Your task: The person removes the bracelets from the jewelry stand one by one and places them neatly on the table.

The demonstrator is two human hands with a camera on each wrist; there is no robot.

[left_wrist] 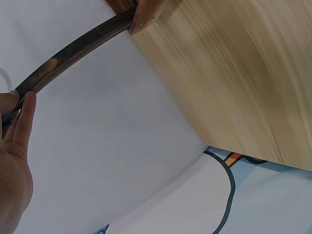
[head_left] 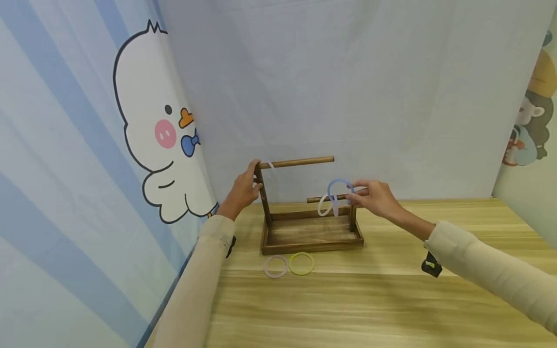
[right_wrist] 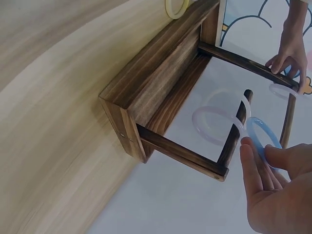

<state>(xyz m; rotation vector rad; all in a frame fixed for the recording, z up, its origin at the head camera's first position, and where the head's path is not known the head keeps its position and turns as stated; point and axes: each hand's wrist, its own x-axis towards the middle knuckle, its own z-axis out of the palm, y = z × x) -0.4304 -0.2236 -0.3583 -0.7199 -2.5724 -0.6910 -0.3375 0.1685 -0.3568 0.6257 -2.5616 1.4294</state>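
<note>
A dark wooden stand (head_left: 311, 247) has a tray base, a tall left post with a long upper bar (head_left: 300, 162), and a short right post with a lower bar (right_wrist: 231, 142). My left hand (head_left: 243, 191) grips the top of the tall post. Between thumb and fingers, my right hand (head_left: 377, 197) pinches a blue ring (right_wrist: 265, 127) beside the lower bar, overlapping it in the head view. A white ring (head_left: 320, 209) and a pale purple ring (right_wrist: 207, 135) hang on that bar. Another pale ring (right_wrist: 282, 90) hangs on the upper bar near my left hand.
On the wooden table (head_left: 348, 309), in front of the stand, lie a pale pink ring (head_left: 265, 271) and a yellow ring (head_left: 302, 274). Behind stands a grey-white curtain (head_left: 348, 87). A wall hanging with a cartoon bird (head_left: 143, 106) borders the left side.
</note>
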